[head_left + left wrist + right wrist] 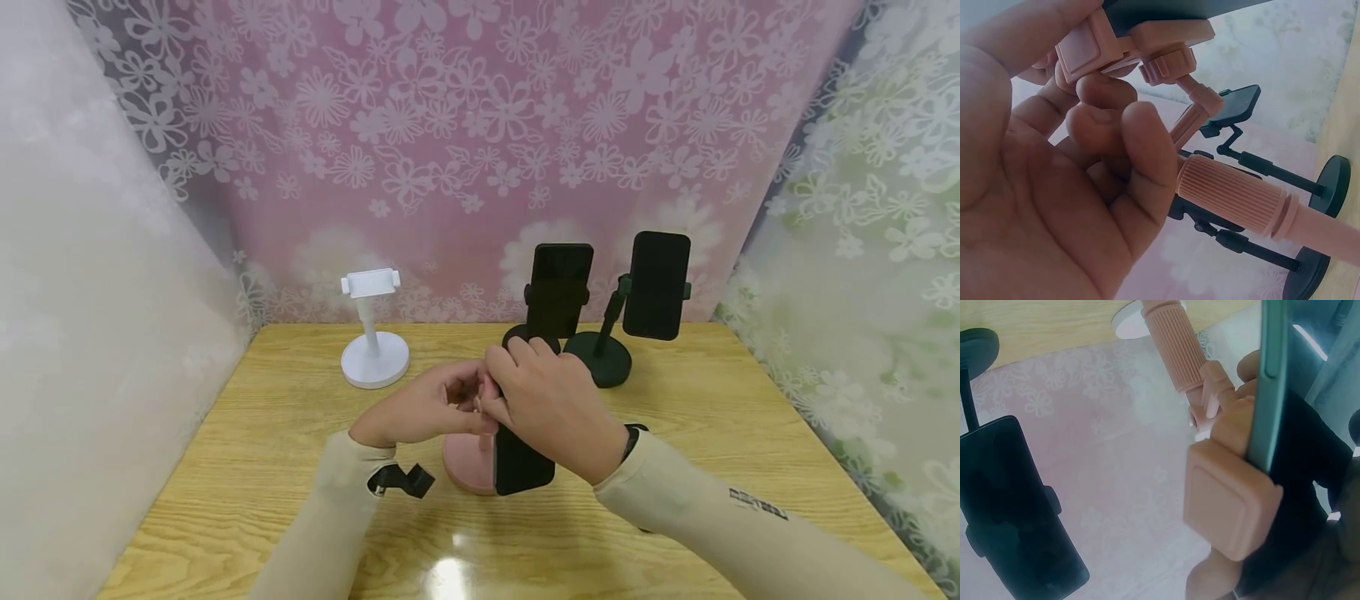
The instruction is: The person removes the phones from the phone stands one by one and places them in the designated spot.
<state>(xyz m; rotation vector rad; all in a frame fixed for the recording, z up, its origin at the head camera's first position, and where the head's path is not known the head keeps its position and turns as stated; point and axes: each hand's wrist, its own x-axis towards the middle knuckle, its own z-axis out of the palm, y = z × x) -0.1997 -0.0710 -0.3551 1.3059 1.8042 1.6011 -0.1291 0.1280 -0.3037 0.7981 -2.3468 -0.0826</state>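
Note:
A pink phone stand (pixel 467 463) stands near the middle of the table, with a dark smartphone (pixel 523 463) at its holder. My left hand (pixel 423 406) pinches the left end of the pink clamp (pixel 1088 47), its other fingers curled beneath. From the right, my right hand (pixel 555 404) grips the smartphone's upper part, fingers bent over the top. In the right wrist view the pink clamp jaw lies against the phone's teal edge (pixel 1269 387). The ribbed pink post (pixel 1232 194) leads down from the holder. My right hand's fingertips are partly hidden behind the phone.
Behind my hands stand two dark stands, each bearing a phone: one black phone (pixel 560 287) upright, another phone (pixel 657 285) farther right. A white stand (pixel 375 360) with a bare holder is at the back left. Patterned curtains (pixel 450 167) enclose the wooden table (pixel 300 417).

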